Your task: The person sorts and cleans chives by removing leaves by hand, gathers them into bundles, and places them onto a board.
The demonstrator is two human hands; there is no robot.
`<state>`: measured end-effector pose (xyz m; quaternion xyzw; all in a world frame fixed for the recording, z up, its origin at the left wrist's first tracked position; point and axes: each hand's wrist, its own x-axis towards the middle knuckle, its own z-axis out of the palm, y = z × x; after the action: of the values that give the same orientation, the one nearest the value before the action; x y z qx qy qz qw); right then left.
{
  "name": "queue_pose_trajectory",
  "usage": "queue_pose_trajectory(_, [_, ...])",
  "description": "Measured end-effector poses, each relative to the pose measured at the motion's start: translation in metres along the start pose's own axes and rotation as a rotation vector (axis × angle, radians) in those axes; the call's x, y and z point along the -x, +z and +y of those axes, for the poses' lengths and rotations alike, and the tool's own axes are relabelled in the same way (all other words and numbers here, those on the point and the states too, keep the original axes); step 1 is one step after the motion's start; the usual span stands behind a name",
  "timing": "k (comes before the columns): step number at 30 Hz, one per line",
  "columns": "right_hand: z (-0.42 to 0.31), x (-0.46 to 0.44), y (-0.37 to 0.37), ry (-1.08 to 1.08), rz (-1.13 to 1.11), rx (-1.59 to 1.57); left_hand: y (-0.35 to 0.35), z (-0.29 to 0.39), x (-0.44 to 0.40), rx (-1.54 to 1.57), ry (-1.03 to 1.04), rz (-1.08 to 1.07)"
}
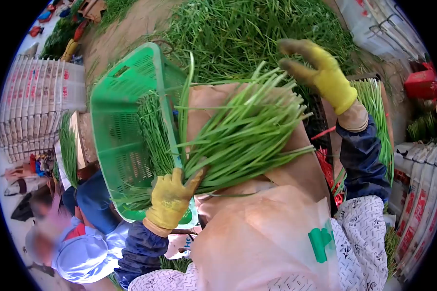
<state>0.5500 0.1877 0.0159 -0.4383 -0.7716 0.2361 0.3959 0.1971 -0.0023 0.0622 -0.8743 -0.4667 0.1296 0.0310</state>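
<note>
A loose bunch of long green chives [243, 138] lies fanned out on a brown board [204, 99] in front of me, its pale ends pointing up and to the right. My left hand [172, 199], in a yellow glove, is closed on the leafy lower-left end of the bunch, beside the rim of a green plastic basket [102, 160]. My right hand [320, 72], also gloved in yellow with soiled fingertips, is raised beyond the pale ends. Its fingers are apart and hold nothing. More chives [153, 131] lie inside the basket.
A big heap of loose greens [257, 36] covers the ground ahead. Bundled chives [374, 102] lie on the right, near red strips [324, 167]. Stacked white crates or boxes stand left [43, 92] and right [417, 208]. Another person [85, 247] sits close by at lower left.
</note>
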Motion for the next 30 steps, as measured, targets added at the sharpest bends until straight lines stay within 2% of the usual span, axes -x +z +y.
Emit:
queue_pose_trajectory(1, [0.001,-0.014,0.006,-0.181,-0.120,0.233,-0.004,-0.001,0.000,0.041,-0.002,-0.083])
queue_pose_trajectory(2, [-0.013,-0.025,0.016,-0.054,-0.322,0.384,-0.006,-0.001,0.000,0.053,0.020,-0.094])
queue_pose_trajectory(3, [0.007,-0.028,0.034,-0.400,-0.468,0.556,-0.003,-0.003,0.001,0.072,0.060,-0.068])
queue_pose_trajectory(4, [0.006,-0.028,0.060,-0.169,-0.470,0.639,-0.005,-0.003,-0.002,0.047,0.057,-0.029])
queue_pose_trajectory(5, [-0.002,-0.033,0.067,-0.165,-0.681,0.661,0.003,-0.005,0.000,0.013,0.096,-0.010])
queue_pose_trajectory(6, [0.003,-0.038,0.075,-0.265,-0.857,0.523,0.002,-0.006,0.001,-0.007,0.092,-0.003])
queue_pose_trajectory(8, [0.010,-0.038,0.094,0.155,-0.872,0.268,-0.004,-0.011,-0.001,-0.030,0.101,0.012])
queue_pose_trajectory(10, [0.016,-0.036,0.091,0.195,-0.774,0.131,-0.007,-0.017,-0.002,-0.051,0.102,-0.020])
queue_pose_trajectory(12, [0.014,-0.032,0.084,0.136,-0.716,0.079,-0.008,-0.022,-0.002,-0.062,0.121,-0.017])
queue_pose_trajectory(15, [0.005,-0.027,0.064,0.736,-0.487,-0.511,-0.005,-0.027,-0.004,-0.056,0.136,-0.024])
queue_pose_trajectory(16, [0.006,-0.028,0.053,0.796,-0.463,-0.539,-0.003,-0.025,-0.002,-0.041,0.133,-0.049])
queue_pose_trajectory(17, [0.036,-0.021,0.056,0.184,-0.422,-0.374,-0.009,-0.024,-0.004,-0.049,0.130,-0.052])
queue_pose_trajectory(18, [0.065,-0.014,0.059,-0.374,-0.191,-0.138,-0.011,-0.026,-0.004,-0.015,0.134,-0.037])
queue_pose_trajectory(20, [0.046,-0.010,0.031,0.243,-0.332,-0.490,-0.004,-0.027,-0.003,-0.014,0.134,0.009])
queue_pose_trajectory(22, [0.044,-0.008,0.031,0.777,-0.184,-0.997,-0.009,-0.025,-0.006,-0.062,0.103,0.046])
queue_pose_trajectory(23, [0.055,-0.004,0.031,0.800,-0.160,-1.084,-0.010,-0.026,-0.009,-0.067,0.109,0.059])
queue_pose_trajectory(24, [0.061,-0.004,0.022,0.754,-0.256,-1.200,-0.012,-0.027,-0.009,-0.073,0.116,0.068])
queue_pose_trajectory(26, [0.079,0.002,0.013,0.656,-0.164,-1.298,-0.017,-0.028,-0.009,-0.076,0.094,0.068])
queue_pose_trajectory(27, [0.091,0.004,0.008,0.675,-0.165,-1.299,-0.018,-0.031,-0.007,-0.070,0.085,0.068])
queue_pose_trajectory(30, [0.139,0.011,-0.016,0.816,0.203,-0.999,-0.024,-0.042,-0.005,-0.063,0.096,0.069])
